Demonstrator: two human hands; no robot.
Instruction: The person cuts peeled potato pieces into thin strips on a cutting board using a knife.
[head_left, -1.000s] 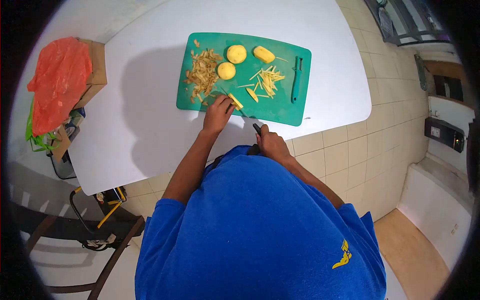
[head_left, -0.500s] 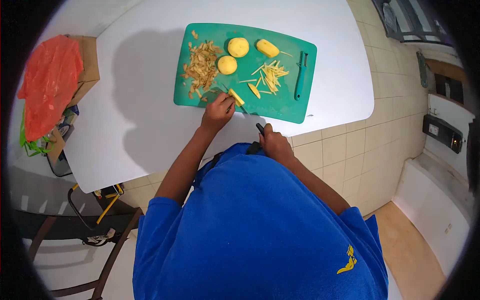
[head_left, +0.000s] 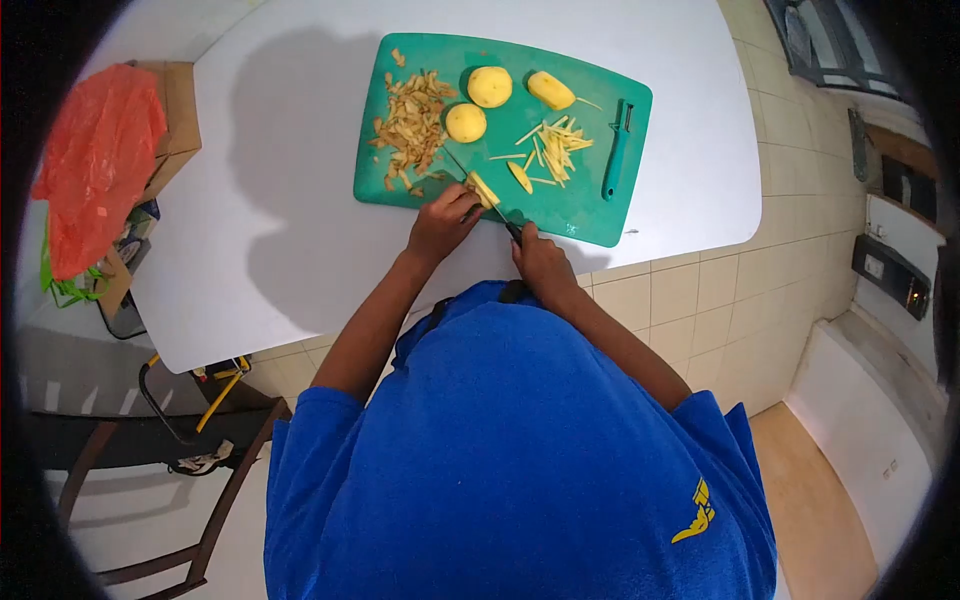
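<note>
My left hand [head_left: 444,222] is closed on a piece of peeled potato [head_left: 483,190] at the near edge of the green cutting board [head_left: 575,215]. In my right hand [head_left: 543,262] is the black handle of a knife [head_left: 457,163]; its blade runs along the potato piece, the tip pointing at the peelings. Thin potato sticks [head_left: 562,150] lie in a small pile to the right, with a flat potato slice [head_left: 520,177] beside them. Two whole peeled potatoes [head_left: 490,87] and a cut potato [head_left: 551,90] rest farther back.
Brown peelings [head_left: 412,125] are heaped on the board's left side, and a green peeler [head_left: 617,150] lies at its right. The board stands on a white table [head_left: 300,200]. A red plastic bag [head_left: 100,170] and cardboard box [head_left: 178,125] are at the left; a chair [head_left: 225,500] stands lower left.
My right hand has moved forward and the knife with it, its blade now farther along the potato piece. The whole view has shifted slightly, with the board appearing a little farther right.
</note>
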